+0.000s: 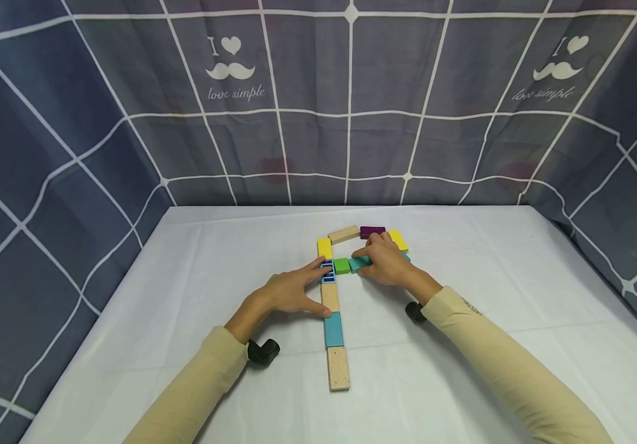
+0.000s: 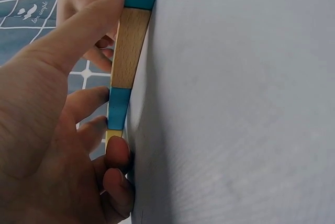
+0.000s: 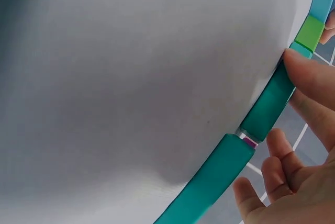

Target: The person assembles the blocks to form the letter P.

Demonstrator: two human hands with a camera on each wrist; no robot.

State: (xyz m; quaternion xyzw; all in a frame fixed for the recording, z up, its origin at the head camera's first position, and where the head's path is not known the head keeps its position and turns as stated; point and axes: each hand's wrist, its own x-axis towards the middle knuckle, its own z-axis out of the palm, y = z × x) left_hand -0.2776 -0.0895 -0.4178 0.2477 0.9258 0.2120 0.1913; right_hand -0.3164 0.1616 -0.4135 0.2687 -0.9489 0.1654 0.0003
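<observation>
Flat blocks lie end to end on a white cloth, in a straight line with a loop at its far right side. My left hand point(image 1: 293, 290) has its fingers spread along the line, fingertips on a blue patterned block point(image 1: 327, 279) and thumb at the edge of a light blue block point(image 1: 334, 331). A plain wooden block point(image 1: 330, 298) lies between them. With thumb and forefinger my right hand point(image 1: 387, 262) pinches a teal block point(image 3: 269, 101), one end close to a green block point(image 1: 341, 266). A second teal block point(image 3: 214, 177) lies past its other end, a small gap between.
The line's near end is a wooden block point(image 1: 338, 370); a yellow block point(image 1: 324, 248) tops its far end. Around the loop's back lie a wooden block point(image 1: 344, 234), a purple block point(image 1: 372, 232) and another yellow block point(image 1: 399, 240). Dark gridded curtains point(image 1: 307, 148) surround the table.
</observation>
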